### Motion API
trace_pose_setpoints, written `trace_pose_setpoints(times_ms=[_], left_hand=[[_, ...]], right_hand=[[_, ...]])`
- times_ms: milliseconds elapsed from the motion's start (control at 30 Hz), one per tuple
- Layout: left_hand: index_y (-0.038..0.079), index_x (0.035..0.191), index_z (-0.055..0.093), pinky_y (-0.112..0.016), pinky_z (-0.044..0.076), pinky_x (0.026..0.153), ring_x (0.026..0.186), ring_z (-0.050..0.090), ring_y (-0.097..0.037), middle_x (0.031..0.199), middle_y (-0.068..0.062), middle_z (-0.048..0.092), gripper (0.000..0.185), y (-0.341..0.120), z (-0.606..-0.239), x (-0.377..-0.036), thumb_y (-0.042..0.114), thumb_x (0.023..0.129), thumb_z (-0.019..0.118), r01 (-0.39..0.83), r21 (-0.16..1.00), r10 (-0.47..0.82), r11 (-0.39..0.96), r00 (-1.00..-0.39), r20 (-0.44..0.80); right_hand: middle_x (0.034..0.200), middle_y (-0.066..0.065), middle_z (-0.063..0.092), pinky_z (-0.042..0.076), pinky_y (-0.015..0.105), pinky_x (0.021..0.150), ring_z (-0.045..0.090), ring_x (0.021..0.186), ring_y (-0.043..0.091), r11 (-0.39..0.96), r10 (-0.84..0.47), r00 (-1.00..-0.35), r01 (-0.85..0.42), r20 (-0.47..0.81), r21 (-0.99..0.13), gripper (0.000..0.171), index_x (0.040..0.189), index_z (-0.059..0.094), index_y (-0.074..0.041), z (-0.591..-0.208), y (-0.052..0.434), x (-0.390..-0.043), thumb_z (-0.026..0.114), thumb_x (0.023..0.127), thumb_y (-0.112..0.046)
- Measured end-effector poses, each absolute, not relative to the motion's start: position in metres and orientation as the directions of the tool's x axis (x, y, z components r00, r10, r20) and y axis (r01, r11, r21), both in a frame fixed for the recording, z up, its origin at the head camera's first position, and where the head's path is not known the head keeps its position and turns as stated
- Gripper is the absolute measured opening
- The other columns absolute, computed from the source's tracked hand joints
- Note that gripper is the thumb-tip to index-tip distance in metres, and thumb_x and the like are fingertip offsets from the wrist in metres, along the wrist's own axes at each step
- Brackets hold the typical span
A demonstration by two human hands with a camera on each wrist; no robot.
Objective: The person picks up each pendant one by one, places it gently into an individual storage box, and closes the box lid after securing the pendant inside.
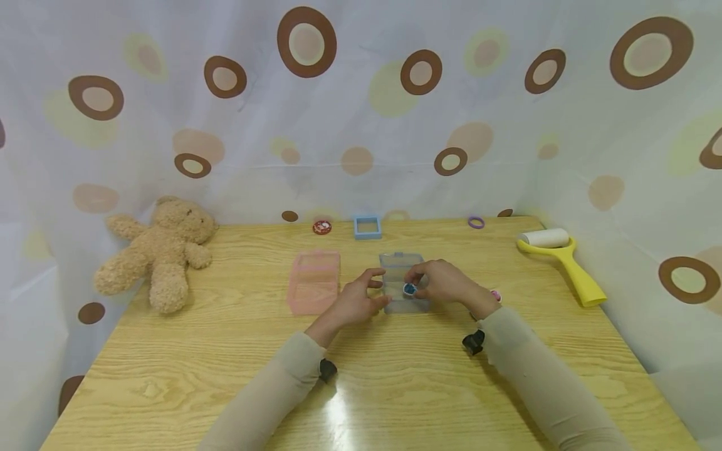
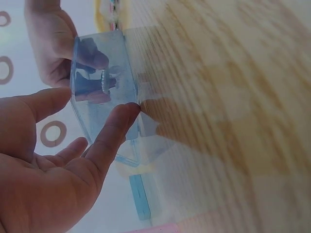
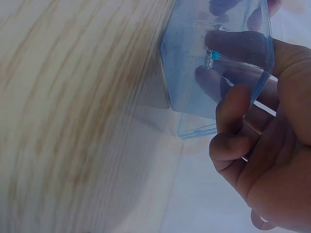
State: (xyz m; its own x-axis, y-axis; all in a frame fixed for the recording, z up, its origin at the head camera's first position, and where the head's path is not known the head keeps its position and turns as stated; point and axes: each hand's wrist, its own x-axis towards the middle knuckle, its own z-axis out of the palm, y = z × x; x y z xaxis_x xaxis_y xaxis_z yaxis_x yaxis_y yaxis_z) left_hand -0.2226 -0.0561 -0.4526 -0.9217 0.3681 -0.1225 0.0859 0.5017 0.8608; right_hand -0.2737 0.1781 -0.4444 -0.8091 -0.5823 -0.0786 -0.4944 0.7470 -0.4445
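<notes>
Holding clear, bluish plastic box (image 1: pixel 402 283)

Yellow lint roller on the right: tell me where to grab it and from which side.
Grip the lint roller by its long yellow handle, which points toward the table's near right edge. Come from above, fingers across the handle's narrow width. The white roll sits at the far end, so leave that alone.

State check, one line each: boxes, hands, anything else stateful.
Clear blue plastic box: lid open, flat on table.
Pink plastic box: lying flat, untouched; lid state unclear.
Small blue round cap: pinched over the clear box.
Right hand: pinches the cap.
Left hand: fingertip steadies the box edge.
Yellow lint roller: lying idle.
</notes>
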Motion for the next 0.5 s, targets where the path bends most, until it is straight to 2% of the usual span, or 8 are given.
trace_pose_setpoints(times_ms=[67,200,300,400,500], left_hand=[[0.014,0.153,0.037,-0.034,0.059,0.076,0.091,0.074,-0.029,0.143,-0.022,0.055,0.064,-0.0557,-0.4517,-0.2224,0.023,0.097,0.067,0.084,0.858,0.365,0.507,-0.923,-0.125],[0.015,0.152,0.038,-0.042,0.056,0.089,0.102,0.072,-0.03,0.142,-0.02,0.057,0.063,-0.055,-0.4529,-0.2235,0.026,0.097,0.067,0.091,0.842,0.356,0.531,-0.926,-0.125],[0.016,0.152,0.038,-0.044,0.053,0.095,0.104,0.071,-0.028,0.142,-0.019,0.057,0.063,-0.0547,-0.4546,-0.2246,0.027,0.097,0.067,0.096,0.833,0.352,0.545,-0.928,-0.123],[0.017,0.152,0.038,-0.044,0.053,0.095,0.102,0.072,-0.028,0.142,-0.018,0.058,0.063,-0.0545,-0.4544,-0.2242,0.028,0.097,0.066,0.09,0.833,0.345,0.546,-0.93,-0.125],[0.019,0.151,0.039,-0.045,0.052,0.097,0.11,0.069,-0.031,0.141,-0.018,0.058,0.062,-0.0545,-0.4537,-0.2239,0.028,0.097,0.067,0.088,0.827,0.337,0.555,-0.933,-0.127]], right_hand=[[0.104,0.0,0.073,0.054,0.045,0.09,0.068,0.099,0.023,0.748,-0.582,-0.809,-0.494,-0.081,-0.443,0.023,0.109,0.074,-0.014,-0.4435,0.1778,-0.2732,0.077,0.087,-0.018],[0.104,0.001,0.074,0.054,0.046,0.091,0.068,0.1,0.024,0.754,-0.581,-0.809,-0.496,-0.086,-0.431,0.025,0.111,0.074,-0.014,-0.4416,0.1777,-0.2718,0.078,0.087,-0.019],[0.105,0.001,0.074,0.054,0.046,0.091,0.068,0.1,0.025,0.761,-0.576,-0.813,-0.493,-0.089,-0.422,0.026,0.112,0.074,-0.013,-0.4412,0.1777,-0.2715,0.078,0.087,-0.02],[0.104,0.001,0.074,0.054,0.046,0.09,0.068,0.1,0.025,0.767,-0.569,-0.817,-0.486,-0.093,-0.419,0.027,0.112,0.073,-0.013,-0.4416,0.1777,-0.2716,0.078,0.087,-0.02],[0.105,0.001,0.074,0.055,0.045,0.089,0.068,0.101,0.026,0.772,-0.557,-0.824,-0.469,-0.1,-0.429,0.028,0.114,0.073,-0.013,-0.4404,0.178,-0.2704,0.077,0.087,-0.02]])
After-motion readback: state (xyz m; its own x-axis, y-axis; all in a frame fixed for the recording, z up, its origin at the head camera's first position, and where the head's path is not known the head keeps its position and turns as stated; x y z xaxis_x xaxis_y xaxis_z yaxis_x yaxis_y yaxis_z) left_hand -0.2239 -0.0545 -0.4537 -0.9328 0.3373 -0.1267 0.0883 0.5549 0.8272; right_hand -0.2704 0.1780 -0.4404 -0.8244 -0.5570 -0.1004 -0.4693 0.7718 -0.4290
